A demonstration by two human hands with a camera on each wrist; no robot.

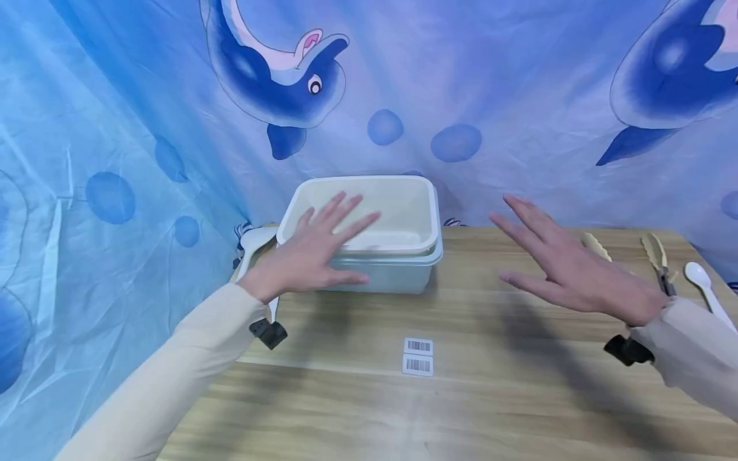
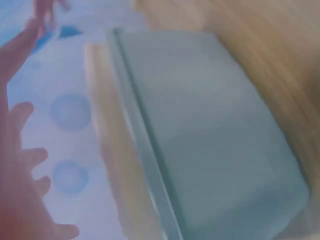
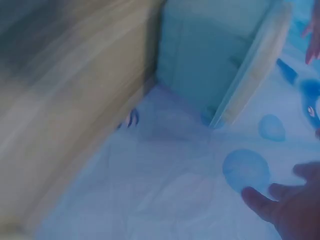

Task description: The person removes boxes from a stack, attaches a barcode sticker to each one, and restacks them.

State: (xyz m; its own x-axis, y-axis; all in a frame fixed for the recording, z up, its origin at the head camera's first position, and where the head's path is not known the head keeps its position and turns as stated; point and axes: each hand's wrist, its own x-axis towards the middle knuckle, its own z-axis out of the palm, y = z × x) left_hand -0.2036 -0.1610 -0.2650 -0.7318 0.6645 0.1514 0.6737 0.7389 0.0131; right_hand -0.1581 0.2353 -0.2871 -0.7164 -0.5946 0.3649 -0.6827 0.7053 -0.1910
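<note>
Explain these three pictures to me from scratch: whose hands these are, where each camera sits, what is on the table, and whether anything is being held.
There is no machine here: a person works with two bare hands and wears three cameras. The large picture comes from a camera on the head, looking down at a wooden table in front of a blue dolphin-print cloth. The two blurred pictures come from cameras on each wrist; both show the side of the same pale blue box.

That box stands at the back of the table, with a cream tray nested in its top. The left hand is spread over the tray's near left corner; whether it touches is unclear. The right hand hovers open above the table, holding nothing.

Also there: two barcode stickers, tongs and a white spoon to the right, another white spoon beside the box.
</note>
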